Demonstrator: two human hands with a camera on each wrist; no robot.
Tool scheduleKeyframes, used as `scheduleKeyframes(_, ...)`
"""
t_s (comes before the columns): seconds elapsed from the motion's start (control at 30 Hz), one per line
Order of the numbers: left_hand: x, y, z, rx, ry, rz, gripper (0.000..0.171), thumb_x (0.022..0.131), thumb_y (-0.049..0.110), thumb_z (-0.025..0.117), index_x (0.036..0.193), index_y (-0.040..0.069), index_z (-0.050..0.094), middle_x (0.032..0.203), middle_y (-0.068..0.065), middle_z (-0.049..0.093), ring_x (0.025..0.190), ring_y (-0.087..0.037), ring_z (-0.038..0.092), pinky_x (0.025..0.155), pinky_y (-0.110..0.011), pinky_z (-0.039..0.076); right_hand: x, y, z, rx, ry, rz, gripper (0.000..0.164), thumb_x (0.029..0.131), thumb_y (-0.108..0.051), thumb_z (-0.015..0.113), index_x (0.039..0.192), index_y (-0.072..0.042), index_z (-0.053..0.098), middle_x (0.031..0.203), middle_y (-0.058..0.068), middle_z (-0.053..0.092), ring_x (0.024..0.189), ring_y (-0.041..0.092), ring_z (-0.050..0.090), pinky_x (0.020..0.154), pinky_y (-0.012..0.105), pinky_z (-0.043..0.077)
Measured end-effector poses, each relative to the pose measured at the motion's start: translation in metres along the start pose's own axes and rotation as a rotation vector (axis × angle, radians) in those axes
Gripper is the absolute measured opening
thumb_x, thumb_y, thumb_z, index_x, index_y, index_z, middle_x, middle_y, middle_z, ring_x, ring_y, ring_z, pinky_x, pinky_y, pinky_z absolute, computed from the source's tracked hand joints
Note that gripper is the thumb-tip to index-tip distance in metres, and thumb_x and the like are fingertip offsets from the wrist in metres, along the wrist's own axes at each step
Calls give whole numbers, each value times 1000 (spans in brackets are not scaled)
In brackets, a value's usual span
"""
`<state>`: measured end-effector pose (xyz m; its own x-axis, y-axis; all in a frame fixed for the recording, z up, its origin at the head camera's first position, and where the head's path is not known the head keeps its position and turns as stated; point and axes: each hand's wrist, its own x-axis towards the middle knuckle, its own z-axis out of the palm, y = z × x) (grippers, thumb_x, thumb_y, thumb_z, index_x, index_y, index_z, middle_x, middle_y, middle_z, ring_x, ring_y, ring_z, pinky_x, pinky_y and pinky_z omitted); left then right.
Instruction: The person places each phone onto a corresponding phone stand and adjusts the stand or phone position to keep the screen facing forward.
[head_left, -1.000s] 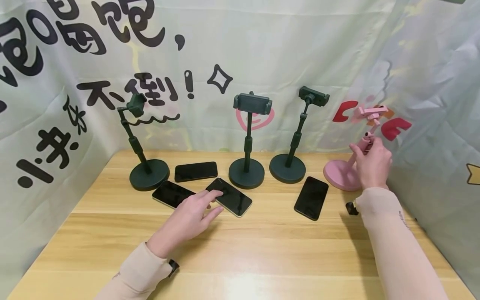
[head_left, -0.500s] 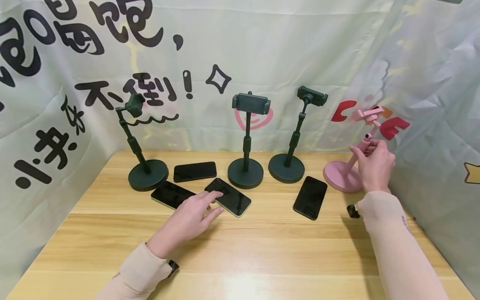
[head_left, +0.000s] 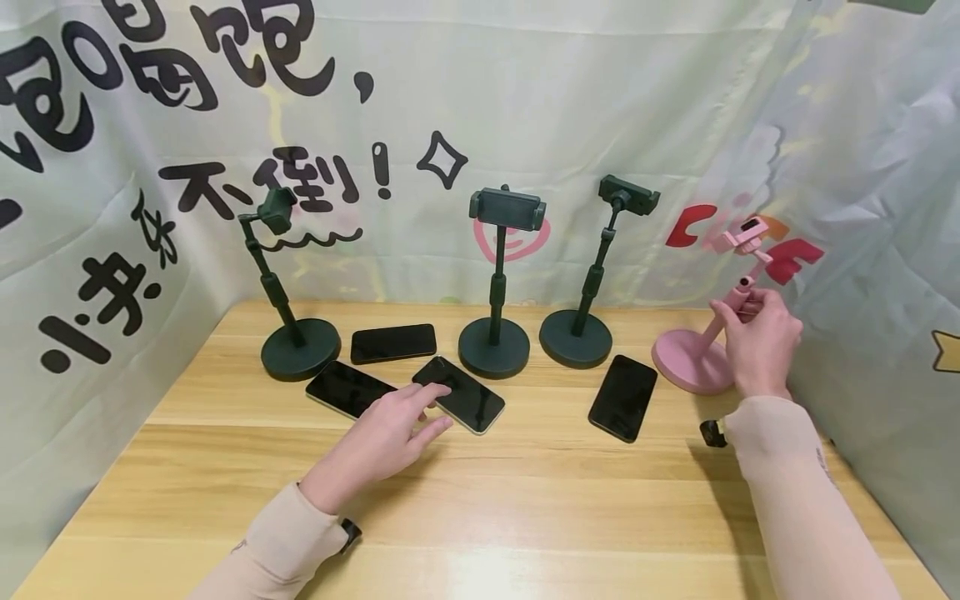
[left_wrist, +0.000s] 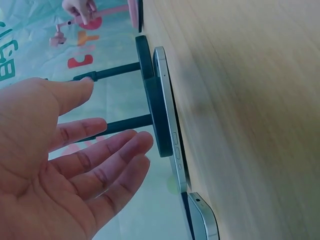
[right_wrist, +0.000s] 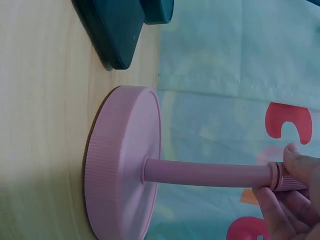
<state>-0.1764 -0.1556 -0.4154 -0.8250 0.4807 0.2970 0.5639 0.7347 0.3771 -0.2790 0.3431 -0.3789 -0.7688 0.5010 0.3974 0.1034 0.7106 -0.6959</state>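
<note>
My right hand [head_left: 761, 342] grips the pink phone stand [head_left: 693, 362] by its pole, and the round base is down on the table. In the right wrist view, the thumb and fingers close round the ribbed collar [right_wrist: 285, 176] of the pole. The stand's clamp [head_left: 742, 236] is tilted above the hand. My left hand [head_left: 386, 433] hovers with loose, spread fingers over a black-screened phone [head_left: 468, 397]. The left wrist view shows that hand apart from the phone's edge [left_wrist: 170, 120]. A second phone [head_left: 345, 388] is partly hidden behind the left hand.
Three dark green phone stands, the left one [head_left: 300, 350], the middle one [head_left: 493, 348] and the right one [head_left: 576, 340], line the table's back. Another phone [head_left: 393, 343] lies behind the left hand, and one [head_left: 624, 398] lies before the pink stand. A printed cloth [head_left: 570, 100] hangs behind.
The pink stand has turned, so its clamp faces another way. Its base has shifted slightly right and nearer, along with my right hand. My left hand has stayed over the phone.
</note>
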Motion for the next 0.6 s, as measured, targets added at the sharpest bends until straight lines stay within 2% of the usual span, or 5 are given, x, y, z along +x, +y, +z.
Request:
scheduleKeyframes(0.13, 0, -1, 0, 7, 0, -3, 42, 102, 30, 76, 139, 11, 67, 113, -11, 77, 90, -20, 77, 73, -32, 62, -2, -2, -2, 2, -14, 13, 56, 104, -37, 72, 145, 0, 61, 134, 26, 73, 120, 39, 68, 122, 51, 43)
scheduleKeyframes(0.37, 1, -2, 0, 11, 0, 5, 41, 102, 29, 76, 139, 11, 67, 114, -11, 77, 90, -19, 77, 74, -33, 62, -7, -2, -6, -32, -11, 36, 54, 104, -39, 71, 146, -6, 64, 136, 19, 74, 118, 30, 71, 109, 36, 58)
scheduleKeyframes(0.47, 1, -1, 0, 12, -4, 6, 42, 102, 28, 76, 139, 11, 67, 115, -12, 77, 90, -18, 77, 75, -33, 63, -8, -1, -8, -31, -9, 42, 53, 103, -39, 71, 145, -8, 65, 136, 17, 75, 103, 8, 70, 102, 24, 59)
scheduleKeyframes(0.53, 2, -1, 0, 13, -9, 5, 42, 102, 27, 76, 139, 11, 66, 116, -12, 77, 90, -18, 77, 75, -34, 63, -9, -1, -10, -23, -8, 48, 52, 103, -39, 72, 144, -9, 66, 135, 16, 75, 94, -7, 60, 97, 15, 57)
scheduleKeyframes(0.6, 2, -1, 0, 12, -14, 4, 42, 102, 27, 76, 140, 11, 66, 117, -12, 77, 91, -18, 77, 76, -34, 63, -9, 0, -11, -9, -9, 48, 51, 103, -38, 72, 143, -8, 67, 135, 16, 75, 88, -16, 51, 89, 9, 54)
